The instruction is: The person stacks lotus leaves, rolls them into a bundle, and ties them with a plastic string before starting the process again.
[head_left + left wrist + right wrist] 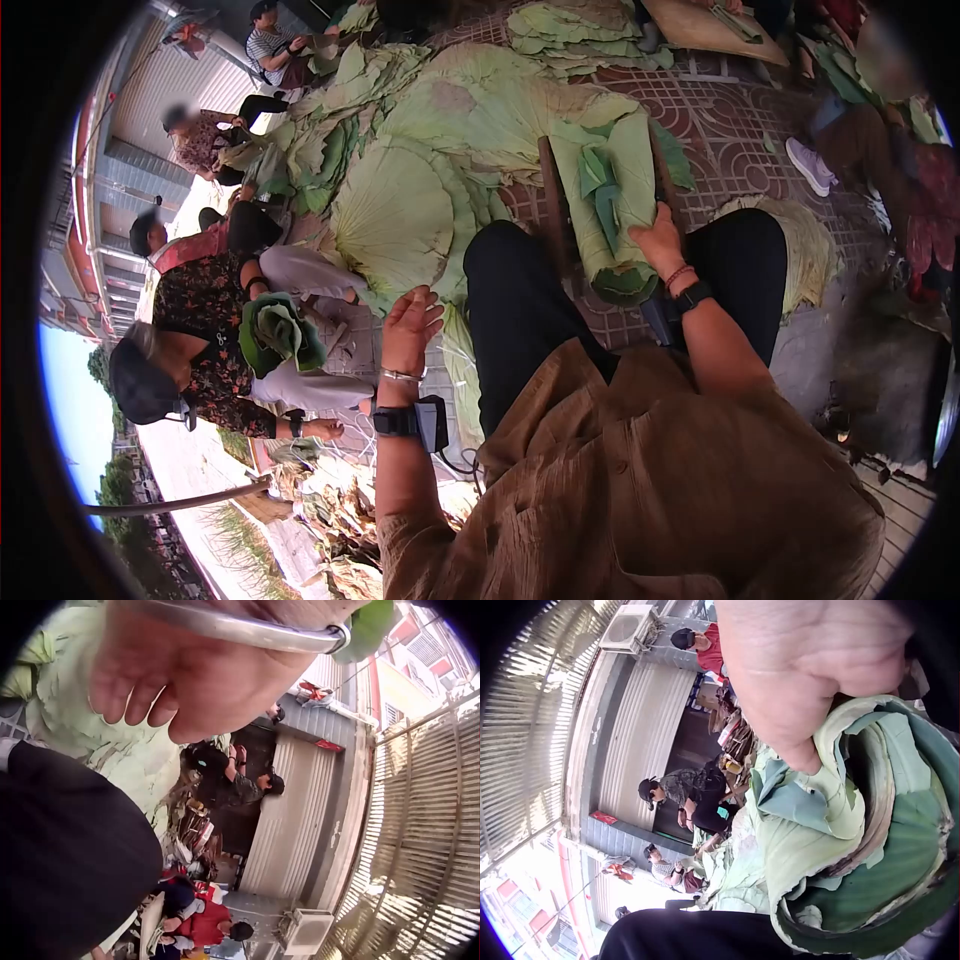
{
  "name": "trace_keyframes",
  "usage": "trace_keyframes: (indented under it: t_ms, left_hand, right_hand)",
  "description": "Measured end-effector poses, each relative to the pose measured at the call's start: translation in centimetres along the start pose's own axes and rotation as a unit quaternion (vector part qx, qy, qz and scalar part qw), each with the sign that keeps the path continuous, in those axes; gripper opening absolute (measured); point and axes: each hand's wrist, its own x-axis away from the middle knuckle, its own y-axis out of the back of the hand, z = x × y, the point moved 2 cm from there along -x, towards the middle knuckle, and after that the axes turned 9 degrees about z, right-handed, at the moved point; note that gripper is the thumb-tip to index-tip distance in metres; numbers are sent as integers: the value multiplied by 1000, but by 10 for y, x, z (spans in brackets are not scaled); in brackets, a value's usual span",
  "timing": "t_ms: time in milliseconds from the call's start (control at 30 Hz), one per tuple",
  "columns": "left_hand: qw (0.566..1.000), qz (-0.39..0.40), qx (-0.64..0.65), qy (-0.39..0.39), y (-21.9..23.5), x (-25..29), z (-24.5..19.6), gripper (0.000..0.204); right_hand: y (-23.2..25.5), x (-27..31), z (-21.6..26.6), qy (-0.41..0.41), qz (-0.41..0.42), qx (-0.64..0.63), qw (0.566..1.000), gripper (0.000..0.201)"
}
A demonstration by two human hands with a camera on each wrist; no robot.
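A thick roll of large lotus leaves (622, 180) lies between the person's knees, between two brown upright edges. The right hand (658, 243) grips the near right side of the roll. Up close in the right wrist view, the roll's open end (900, 847) shows folded layers, pale outside and dark green inside, with the fingers of the right hand (810, 682) at its rim. The left hand (410, 328) is raised beside the left knee, its fingers loosely bent and nothing in them. A stack of flat leaves (395, 215) spreads on the ground beyond it.
More leaves (580, 35) cover the patterned paving ahead. Close on the left sits a person in a flowered shirt (215, 345) with a leaf bundle (282, 335). A wooden board (715, 28) stands at the far right, and leaves (790, 250) lie by the right knee.
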Motion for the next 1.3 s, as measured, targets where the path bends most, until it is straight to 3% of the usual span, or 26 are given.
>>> trace_keyframes:
  t_ms: [67, 100, 167, 300, 367, 400, 433, 467, 500, 567, 600, 633, 700, 767, 833, 933, 1067, 1133, 1167, 1300]
  left_hand:
    - [997, 65, -19, -25, -43, -13, -23, 33]
    - [993, 103, -23, -51, -90, -25, -48, 30]
    - [984, 163, -40, -51, -136, -33, -51, 28]
    - [956, 227, -178, -61, -205, -79, -2, 34]
    - [864, 151, -460, -136, -233, -91, 24, 55]
    - [861, 152, -466, -137, -243, -96, 40, 55]
    - [830, 111, -529, -140, -250, -101, 56, 66]
    - [794, 70, -587, -142, -255, -105, 63, 77]
    - [789, 74, -594, -143, -260, -108, 64, 77]
    - [837, 32, -530, -134, -263, -111, 67, 86]
    - [835, -4, -509, -212, -256, -124, 78, 86]
    - [833, 4, -513, -210, -256, -127, 77, 86]
    - [952, -1, -288, -106, -249, -135, 77, 74]
    - [962, 15, -272, 16, -240, -151, 82, 57]
    - [993, 77, -88, 33, -237, -153, 85, 39]
    - [996, 83, 27, -9, -249, -146, 75, 25]
    - [990, 114, 83, -14, -247, -146, 64, 35]
    - [986, 126, 112, -8, -247, -150, 65, 36]
    - [981, 133, 138, -5, -245, -151, 66, 38]
    - [993, 104, 58, -24, -228, -162, 83, 42]
  right_hand:
    - [-12, -1, 1, 0, -7, -6, 1000, 71]
    - [17, -19, 15, 22, -28, -16, 999, 71]
    - [15, -19, 7, 5, -21, -22, 1000, 69]
    - [17, -25, 7, 5, -17, -46, 999, 65]
    - [24, -14, 20, 42, -49, -25, 998, 64]
    - [27, -10, 25, 75, -78, 3, 994, 63]
    - [27, -11, 23, 73, -81, -3, 994, 63]
    - [28, -11, 22, 123, -85, 83, 985, 62]
    - [28, -11, 24, 171, -88, 169, 967, 61]
    - [29, -13, 21, 154, -64, 203, 965, 65]
    - [29, -13, 21, 142, -37, 243, 959, 69]
    - [33, -11, 27, 133, -38, 240, 961, 69]
    - [43, -5, 31, 57, 39, 252, 965, 84]
    - [52, -6, 34, 54, 115, 237, 963, 99]
    - [53, -5, 33, 76, 115, 242, 960, 101]
    - [56, -5, 35, 61, 109, 243, 962, 93]
    - [53, -18, 21, 26, 46, 160, 986, 83]
    - [56, -25, 16, 99, -9, 30, 995, 72]
    - [54, -27, 12, 97, -9, 32, 995, 72]
    - [44, -26, 11, 77, -32, -28, 996, 60]
